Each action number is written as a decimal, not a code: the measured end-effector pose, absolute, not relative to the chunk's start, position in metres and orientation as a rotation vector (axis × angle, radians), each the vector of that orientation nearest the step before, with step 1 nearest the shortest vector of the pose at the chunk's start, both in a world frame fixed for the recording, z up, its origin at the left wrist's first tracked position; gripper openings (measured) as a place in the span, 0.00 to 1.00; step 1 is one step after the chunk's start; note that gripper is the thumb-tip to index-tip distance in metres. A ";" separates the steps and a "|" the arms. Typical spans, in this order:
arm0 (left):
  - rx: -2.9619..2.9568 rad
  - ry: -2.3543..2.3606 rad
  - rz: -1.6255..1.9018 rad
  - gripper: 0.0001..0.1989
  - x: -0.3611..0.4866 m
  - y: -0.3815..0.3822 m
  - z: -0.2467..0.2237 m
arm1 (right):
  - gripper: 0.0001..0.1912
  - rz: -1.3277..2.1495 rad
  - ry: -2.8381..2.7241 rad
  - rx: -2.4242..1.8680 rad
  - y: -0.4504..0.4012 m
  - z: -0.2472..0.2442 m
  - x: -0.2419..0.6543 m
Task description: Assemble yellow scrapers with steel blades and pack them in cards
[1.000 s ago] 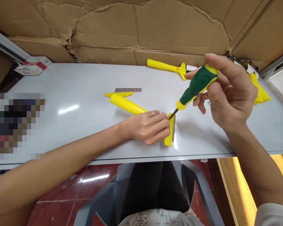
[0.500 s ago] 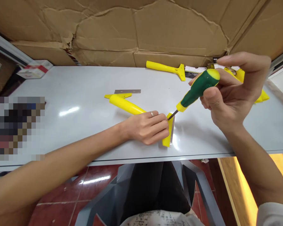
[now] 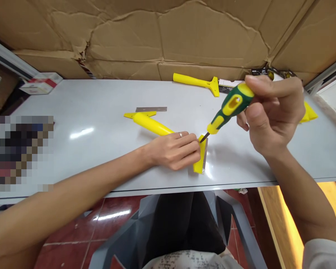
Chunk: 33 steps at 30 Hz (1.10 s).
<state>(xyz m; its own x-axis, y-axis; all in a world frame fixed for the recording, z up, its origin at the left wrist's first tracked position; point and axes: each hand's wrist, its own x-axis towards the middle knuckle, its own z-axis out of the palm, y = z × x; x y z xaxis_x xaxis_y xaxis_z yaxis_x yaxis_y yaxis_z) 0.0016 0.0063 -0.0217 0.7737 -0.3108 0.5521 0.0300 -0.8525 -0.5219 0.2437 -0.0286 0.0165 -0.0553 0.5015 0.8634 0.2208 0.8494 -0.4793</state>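
Note:
My left hand (image 3: 177, 151) is closed around a yellow scraper (image 3: 154, 124), pressing it on the white table. The scraper's handle reaches out to the upper left, and its head, with a metal blade (image 3: 205, 155) along the right edge, shows beyond my fingers. A green and yellow screwdriver (image 3: 226, 108) is held at the end of its handle by my right hand (image 3: 274, 112). Its tip touches the upper part of the scraper head. Behind the handle lie a flat yellow piece (image 3: 144, 113) and a loose metal blade (image 3: 151, 109).
Another yellow scraper (image 3: 196, 81) lies at the back beside a small box (image 3: 226, 86). More yellow pieces (image 3: 309, 113) are at the right, partly behind my right hand. A red and white box (image 3: 42, 83) stands back left. Cardboard (image 3: 128, 37) lines the back of the table (image 3: 106, 97).
The screwdriver has turned in my right hand, showing a yellow inset. My right fingers have closed in on the handle's end. The scraper's handle has shifted slightly.

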 end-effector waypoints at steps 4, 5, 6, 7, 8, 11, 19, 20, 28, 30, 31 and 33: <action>-2.442 0.227 -0.902 0.13 0.003 0.007 -0.022 | 0.19 0.340 -1.728 -0.617 -0.031 0.018 0.244; -2.444 0.229 -0.907 0.13 0.003 0.006 -0.022 | 0.19 0.354 -1.724 -0.620 -0.031 0.018 0.243; -2.448 0.229 -0.912 0.13 0.004 0.006 -0.022 | 0.18 0.351 -1.713 -0.617 -0.031 0.018 0.243; -2.451 0.231 -0.913 0.12 0.004 0.006 -0.022 | 0.18 0.328 -1.693 -0.608 -0.030 0.017 0.243; -2.452 0.234 -0.919 0.11 0.004 0.006 -0.022 | 0.18 0.299 -1.674 -0.599 -0.029 0.017 0.243; -2.445 0.240 -0.945 0.11 0.004 0.006 -0.022 | 0.17 0.254 -1.656 -0.613 -0.026 0.015 0.244; -2.450 0.204 -0.915 0.14 0.002 0.006 -0.025 | 0.16 0.405 -1.730 -0.637 -0.033 0.025 0.247; -2.450 0.201 -0.919 0.14 0.002 0.006 -0.025 | 0.16 0.384 -1.709 -0.639 -0.031 0.025 0.248; -2.438 0.179 -0.912 0.15 0.002 0.006 -0.024 | 0.15 0.424 -1.686 -0.554 -0.025 0.021 0.246; -2.443 0.180 -0.914 0.15 0.002 0.006 -0.024 | 0.16 0.502 -1.710 -0.563 -0.028 0.023 0.245; -2.445 0.181 -0.914 0.16 0.002 0.006 -0.024 | 0.16 0.525 -1.716 -0.560 -0.029 0.024 0.245; -2.445 0.181 -0.916 0.16 0.002 0.006 -0.024 | 0.14 0.526 -1.708 -0.549 -0.029 0.026 0.245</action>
